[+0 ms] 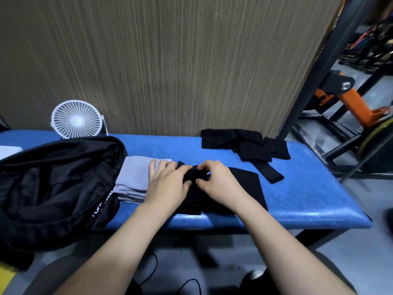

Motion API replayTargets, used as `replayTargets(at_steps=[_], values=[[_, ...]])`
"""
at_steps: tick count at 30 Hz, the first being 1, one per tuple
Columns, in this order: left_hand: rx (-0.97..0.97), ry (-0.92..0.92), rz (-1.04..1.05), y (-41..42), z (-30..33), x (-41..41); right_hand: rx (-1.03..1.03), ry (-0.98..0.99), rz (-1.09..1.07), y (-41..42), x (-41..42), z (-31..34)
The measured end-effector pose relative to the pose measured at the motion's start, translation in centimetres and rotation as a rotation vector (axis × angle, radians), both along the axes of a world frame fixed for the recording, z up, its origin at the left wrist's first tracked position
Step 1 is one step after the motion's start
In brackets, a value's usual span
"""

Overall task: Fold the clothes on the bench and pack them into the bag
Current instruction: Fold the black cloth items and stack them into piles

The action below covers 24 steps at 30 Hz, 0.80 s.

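Centrally on blue bench: black garment, partly folded, lying flat near front edge. Left hand and right hand both pinching a bunched fold at garment's upper left, fingers curled into cloth. Just left, touching left hand: folded grey clothes, stacked. Further left: open black bag, overhanging bench edge. Toward back right: pile of black clothes, unfolded. Behind bag, against wall: white fan.
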<state>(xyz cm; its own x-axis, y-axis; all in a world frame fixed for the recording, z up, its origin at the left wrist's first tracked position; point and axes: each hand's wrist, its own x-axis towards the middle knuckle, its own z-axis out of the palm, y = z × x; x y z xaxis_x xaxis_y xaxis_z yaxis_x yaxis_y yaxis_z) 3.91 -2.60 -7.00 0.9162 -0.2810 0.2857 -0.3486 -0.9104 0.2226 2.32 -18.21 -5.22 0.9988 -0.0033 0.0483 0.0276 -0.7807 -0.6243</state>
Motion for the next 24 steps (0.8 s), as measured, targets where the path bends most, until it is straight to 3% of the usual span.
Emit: replayTargets(at_steps=[4, 10, 14, 19, 24], values=[[0.020, -0.002, -0.015, 0.0, 0.1, -0.3, -0.058, 0.014, -0.002, 0.2, -0.4, 0.1], [0.044, -0.089, -0.056, -0.1, 0.0, -0.4, -0.253, -0.148, 0.058, 0.1, -0.4, 0.5], [0.083, -0.042, -0.052, -0.5, 0.3, -0.4, -0.409, -0.083, 0.167, 0.0, -0.4, -0.2], [0.088, 0.018, -0.050, -0.6, 0.6, -0.1, -0.261, -0.063, 0.153, -0.6, 0.2, 0.1], [0.001, -0.032, -0.035, -1.0, 2.5, 1.4, -0.157, -0.120, -0.042, -4.4, 1.9, 2.0]])
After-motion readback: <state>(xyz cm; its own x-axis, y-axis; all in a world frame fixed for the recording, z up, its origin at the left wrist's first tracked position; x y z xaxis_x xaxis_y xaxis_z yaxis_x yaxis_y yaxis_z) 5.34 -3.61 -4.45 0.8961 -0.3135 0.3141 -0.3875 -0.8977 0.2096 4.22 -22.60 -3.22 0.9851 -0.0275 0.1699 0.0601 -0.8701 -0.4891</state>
